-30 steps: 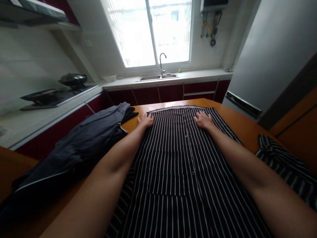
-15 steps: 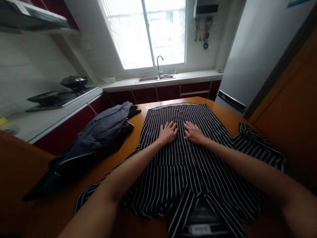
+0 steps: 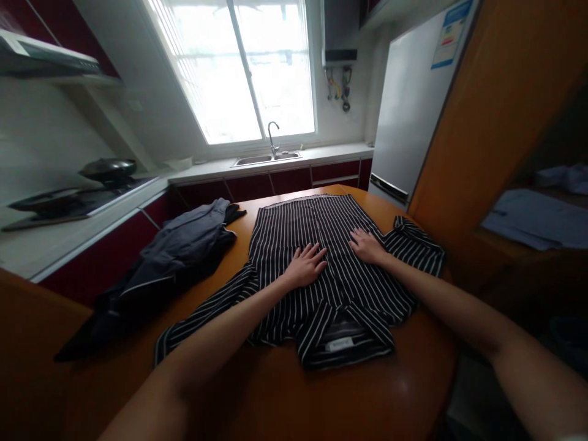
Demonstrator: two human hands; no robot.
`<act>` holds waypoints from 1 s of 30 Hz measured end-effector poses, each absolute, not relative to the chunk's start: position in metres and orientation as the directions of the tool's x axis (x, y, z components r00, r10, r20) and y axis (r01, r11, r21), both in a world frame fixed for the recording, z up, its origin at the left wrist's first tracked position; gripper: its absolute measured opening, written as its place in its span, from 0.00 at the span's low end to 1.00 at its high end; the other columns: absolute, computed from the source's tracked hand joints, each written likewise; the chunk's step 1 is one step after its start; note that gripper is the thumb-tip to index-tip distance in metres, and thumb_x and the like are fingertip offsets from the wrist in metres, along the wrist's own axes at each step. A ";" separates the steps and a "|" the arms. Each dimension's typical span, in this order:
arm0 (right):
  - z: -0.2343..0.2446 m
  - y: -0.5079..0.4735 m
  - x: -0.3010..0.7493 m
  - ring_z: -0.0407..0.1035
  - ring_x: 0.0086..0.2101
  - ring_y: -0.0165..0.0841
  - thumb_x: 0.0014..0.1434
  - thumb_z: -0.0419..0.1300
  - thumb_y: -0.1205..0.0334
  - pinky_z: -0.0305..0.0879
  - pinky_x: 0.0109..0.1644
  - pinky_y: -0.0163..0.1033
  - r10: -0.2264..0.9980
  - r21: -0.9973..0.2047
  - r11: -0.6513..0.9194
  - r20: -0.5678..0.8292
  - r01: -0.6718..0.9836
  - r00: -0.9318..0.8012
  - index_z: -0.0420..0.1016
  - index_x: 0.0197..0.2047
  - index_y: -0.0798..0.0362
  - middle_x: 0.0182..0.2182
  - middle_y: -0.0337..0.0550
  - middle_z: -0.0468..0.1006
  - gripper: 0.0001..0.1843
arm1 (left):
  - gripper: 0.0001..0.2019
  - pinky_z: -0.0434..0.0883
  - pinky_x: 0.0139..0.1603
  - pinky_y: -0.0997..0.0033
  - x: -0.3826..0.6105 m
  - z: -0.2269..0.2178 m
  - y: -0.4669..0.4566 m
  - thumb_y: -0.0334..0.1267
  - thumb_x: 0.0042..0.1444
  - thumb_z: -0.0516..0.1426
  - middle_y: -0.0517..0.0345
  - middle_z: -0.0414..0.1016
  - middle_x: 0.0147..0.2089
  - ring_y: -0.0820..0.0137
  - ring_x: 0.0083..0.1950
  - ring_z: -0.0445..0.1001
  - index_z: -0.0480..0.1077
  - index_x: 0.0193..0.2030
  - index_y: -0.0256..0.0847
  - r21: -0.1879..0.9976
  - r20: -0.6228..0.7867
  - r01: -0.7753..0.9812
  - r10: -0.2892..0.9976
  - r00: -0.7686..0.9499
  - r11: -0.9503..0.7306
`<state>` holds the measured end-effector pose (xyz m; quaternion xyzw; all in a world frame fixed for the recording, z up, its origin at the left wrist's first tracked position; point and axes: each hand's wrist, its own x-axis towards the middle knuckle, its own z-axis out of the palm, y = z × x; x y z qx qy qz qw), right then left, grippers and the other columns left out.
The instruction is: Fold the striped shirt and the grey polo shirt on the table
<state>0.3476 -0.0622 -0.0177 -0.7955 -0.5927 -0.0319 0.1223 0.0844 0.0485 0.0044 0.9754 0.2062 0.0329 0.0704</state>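
We have the shirt [image 3: 339, 272] laid front up on the worktop [image 3: 408, 392], its hem [image 3: 298, 201] pointing to 12 o'clock and its collar [image 3: 315, 340] nearest us at 6 o'clock, a white label [image 3: 339, 344] showing inside. Counting from the middle of the shirt, one sleeve [image 3: 211, 309] runs out to 8 o'clock, the other to 3 o'clock. Our left hand [image 3: 305, 266] rests flat on the cloth between collar and hem, fingers spread apart. Our right hand [image 3: 366, 246], between 2 and 3 o'clock from it, also lies palm down on the stripes, fingers extended and slightly apart. A dark garment [image 3: 184, 245] lies at 9 o'clock, a strip of bare worktop separating it from the shirt. Beyond, we see the sink [image 3: 272, 158] at 11 o'clock, the fridge [image 3: 404, 116] at 1 and a pan [image 3: 108, 168] at 10
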 end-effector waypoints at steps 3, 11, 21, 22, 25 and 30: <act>-0.018 -0.072 0.351 0.44 0.72 0.46 0.71 0.42 0.53 0.43 0.72 0.56 0.908 -0.155 -0.370 0.150 0.916 0.392 0.58 0.71 0.63 0.73 0.59 0.52 0.33 | 0.31 0.44 0.74 0.38 0.078 0.003 0.037 0.56 0.72 0.38 0.51 0.38 0.79 0.54 0.79 0.37 0.46 0.77 0.48 0.171 0.042 0.467 0.480 0.876 -0.868; -0.006 -0.059 0.282 0.39 0.73 0.46 0.71 0.41 0.50 0.41 0.72 0.62 0.968 -0.221 -0.231 0.045 0.948 0.246 0.54 0.74 0.57 0.74 0.56 0.46 0.34 | 0.32 0.43 0.75 0.40 0.053 0.003 0.010 0.56 0.72 0.42 0.46 0.41 0.78 0.53 0.79 0.38 0.48 0.76 0.44 0.195 -0.008 0.445 0.452 0.892 -0.874; -0.016 -0.060 0.270 0.42 0.72 0.46 0.71 0.41 0.49 0.38 0.72 0.61 0.969 -0.175 -0.224 0.068 0.959 0.239 0.56 0.73 0.54 0.74 0.55 0.50 0.33 | 0.45 0.54 0.73 0.47 -0.089 0.056 -0.011 0.56 0.57 0.65 0.52 0.46 0.78 0.49 0.77 0.44 0.49 0.76 0.55 0.386 -0.112 0.174 0.141 0.984 -0.906; -0.017 -0.060 0.270 0.42 0.72 0.46 0.71 0.41 0.49 0.39 0.72 0.62 0.969 -0.175 -0.220 0.075 0.960 0.236 0.56 0.73 0.55 0.74 0.55 0.50 0.33 | 0.46 0.55 0.73 0.47 -0.101 0.060 -0.016 0.55 0.54 0.67 0.52 0.48 0.77 0.48 0.77 0.46 0.51 0.75 0.56 0.371 -0.106 0.150 0.119 0.987 -0.916; -0.019 -0.060 0.270 0.43 0.72 0.47 0.71 0.41 0.50 0.40 0.72 0.63 0.966 -0.180 -0.221 0.091 0.958 0.240 0.57 0.73 0.55 0.73 0.55 0.52 0.33 | 0.34 0.63 0.69 0.53 -0.121 0.062 -0.030 0.45 0.58 0.67 0.50 0.62 0.69 0.53 0.70 0.61 0.62 0.70 0.52 0.258 -0.020 0.141 0.141 0.990 -0.956; -0.022 -0.059 0.273 0.45 0.71 0.48 0.70 0.43 0.50 0.42 0.71 0.63 0.965 -0.193 -0.213 0.113 0.958 0.237 0.60 0.71 0.55 0.73 0.56 0.53 0.32 | 0.20 0.70 0.61 0.60 -0.114 0.059 -0.046 0.34 0.63 0.60 0.51 0.73 0.54 0.62 0.55 0.72 0.70 0.61 0.46 0.062 0.090 0.072 0.078 0.993 -0.995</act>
